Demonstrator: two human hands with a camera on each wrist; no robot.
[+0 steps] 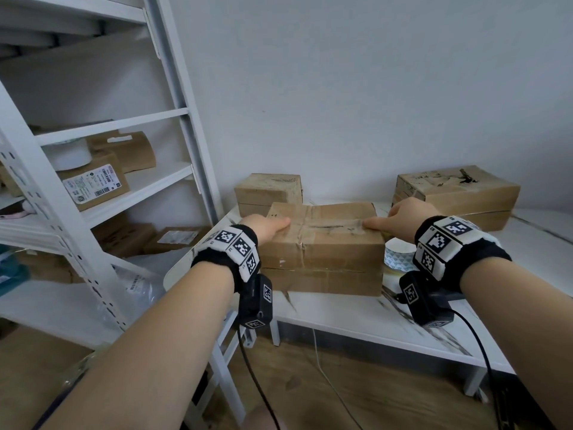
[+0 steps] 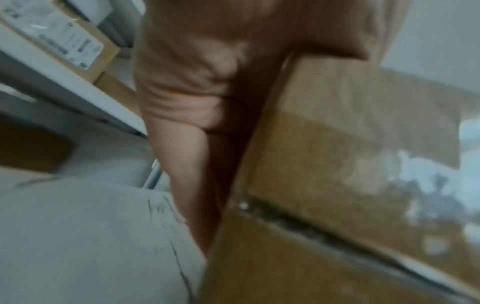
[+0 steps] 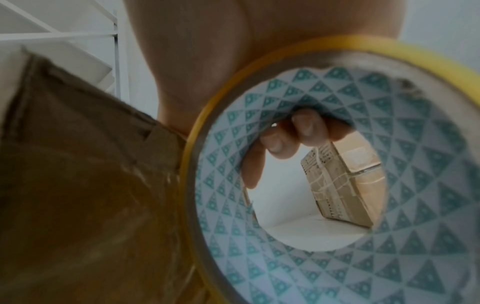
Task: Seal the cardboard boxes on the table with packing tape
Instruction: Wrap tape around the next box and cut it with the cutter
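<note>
The box (image 1: 322,234) I'm working on sits on another box (image 1: 322,282) at the near left of the tabletop (image 1: 356,311), about twelve o'clock from my head camera. A strip of tape (image 1: 328,225) runs across its top. My left hand (image 1: 268,226) lies at the box's nine o'clock end, thumb on the top; from here I cannot tell how its fingers lie. My right hand (image 1: 403,217) is at the three o'clock end, thumb pressed on the tape. Just below it, beside the box, I see the tape roll (image 1: 398,259). At eleven o'clock behind the stack stands a third box (image 1: 268,189), at two o'clock a fourth (image 1: 459,189), well apart from the stack. A white shelf unit (image 1: 93,156) with parcels fills the nine o'clock side.

From the left wrist, blurred: my left hand (image 2: 197,86) hangs over the box's corner edge (image 2: 337,154), fingers (image 2: 197,185) running straight down the side wall, touching it, clamped on nothing. The tabletop (image 2: 91,236) shows at seven o'clock.

From the right wrist: the roll (image 3: 324,257) fills the four o'clock half, its core printed with teal triangles. My right hand's (image 3: 246,51) fingers (image 3: 301,127) curl round the far rim and show through the hole, clamped on the roll. The box (image 3: 78,174) lies at eight o'clock, touching the roll. Through the hole I see the far box (image 3: 345,185).
</note>
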